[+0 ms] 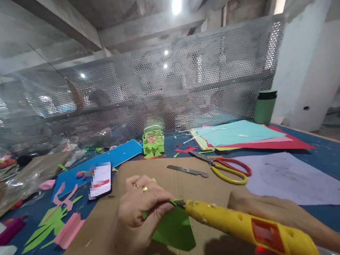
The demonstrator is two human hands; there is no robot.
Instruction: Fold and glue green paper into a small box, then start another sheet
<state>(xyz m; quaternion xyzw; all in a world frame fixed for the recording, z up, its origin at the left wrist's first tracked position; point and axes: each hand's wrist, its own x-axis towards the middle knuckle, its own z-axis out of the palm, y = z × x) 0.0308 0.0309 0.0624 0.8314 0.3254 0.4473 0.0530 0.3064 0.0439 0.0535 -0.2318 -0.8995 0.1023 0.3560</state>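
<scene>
My left hand (146, 213), with gold rings on a finger, pinches the upper edge of a piece of green paper (178, 230) between thumb and fingers. Part of that paper is hidden behind the hand. My right hand (254, 206) holds a yellow hot glue gun (228, 221) with a red window on its side. The gun's dark nozzle touches or nearly touches the green paper's edge beside my left fingertips. Its body hides most of my right fingers. Beneath both hands lies a sheet of brown cardboard (144, 168).
Scissors (229, 167) and a metal blade (187, 171) lie beyond my hands. A small green paper basket (153, 142) stands at the back. Coloured paper sheets (245, 132) and a green bottle (265, 107) are right; a phone (100, 180) and paper scraps (53, 222) are left.
</scene>
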